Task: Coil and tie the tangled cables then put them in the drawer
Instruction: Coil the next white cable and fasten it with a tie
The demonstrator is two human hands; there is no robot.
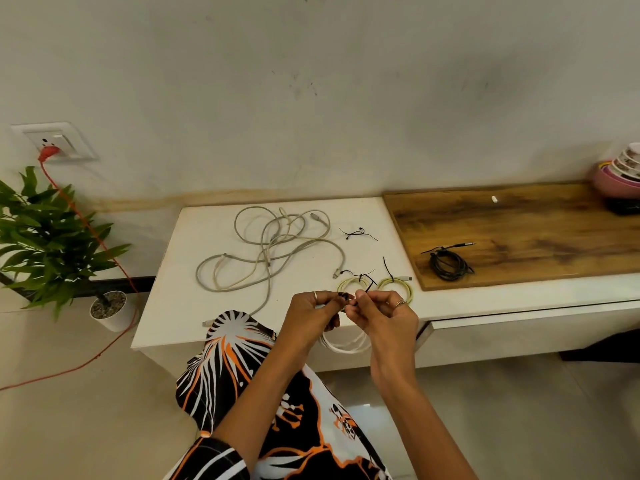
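At the far left a red plug (47, 153) sits in a wall socket (55, 140), and its red cord (104, 244) runs down past a potted plant (52, 237) in a white pot (110, 309) onto the floor. On the white cabinet top (180, 289) lies a loose tangle of grey cables (268, 249), uncoiled, one end trailing over the front edge. Just right of the tangle a few black twist ties (356, 233) lie on the top.

In front of the cabinet edge the left hand (313, 317) and the right hand (384, 315) meet, fingers curled. Both pinch a thin black tie (367, 287) between their fingertips, and a coiled white cable (346, 344) hangs below the hands, against the cabinet front; exactly which fingers carry the coil is hidden. Each hand wears a ring.

Just behind the hands two small yellow cable coils (398, 284) lie side by side near the front edge, each with a black tie on it. Further right, on a wooden board (519, 223), rests a coiled black cable (448, 265) with its plug end sticking out. Below, the white drawer front (519, 327) stands slightly ajar. At the far right edge stands a stack of bowls (620, 174).
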